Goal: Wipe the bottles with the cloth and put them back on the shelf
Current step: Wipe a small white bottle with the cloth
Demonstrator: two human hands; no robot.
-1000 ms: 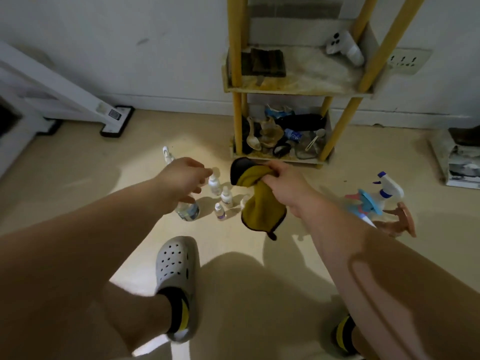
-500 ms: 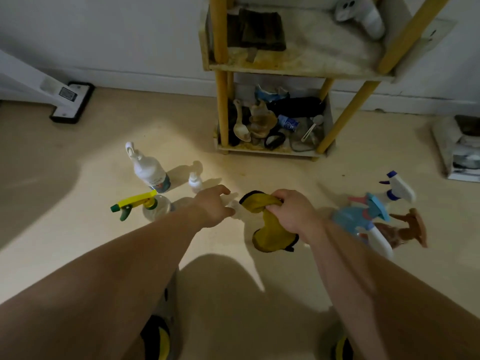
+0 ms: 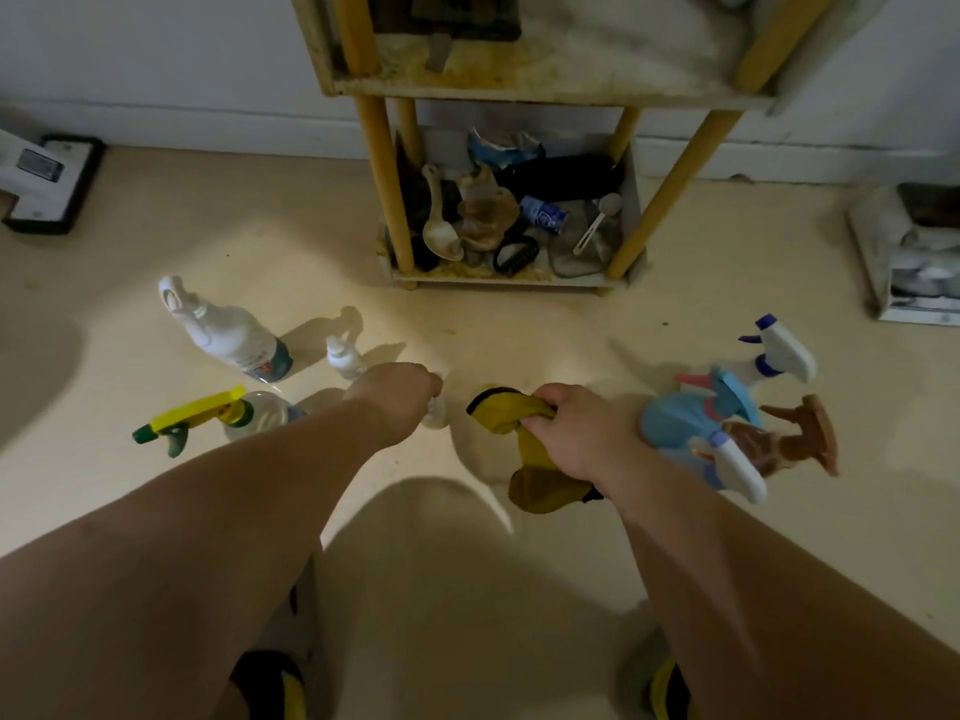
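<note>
On the pale floor (image 3: 519, 330) before the yellow-posted wooden shelf (image 3: 519, 86), a left hand (image 3: 400, 394) curled round a small white plastic bottle (image 3: 434, 417), the right hand (image 3: 569, 428) clutching the bunched yellow cloth (image 3: 532, 459); lifting and wiping looked due next.

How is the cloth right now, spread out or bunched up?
Bunched up. The right hand grips the yellow cloth as a crumpled wad, and its lower end hangs loose below the fist.

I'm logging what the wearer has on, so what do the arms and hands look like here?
The left forearm and right forearm are bare, no sleeves in view. The left hand and right hand wear no gloves; no watch, bracelet or ring shows.
</note>
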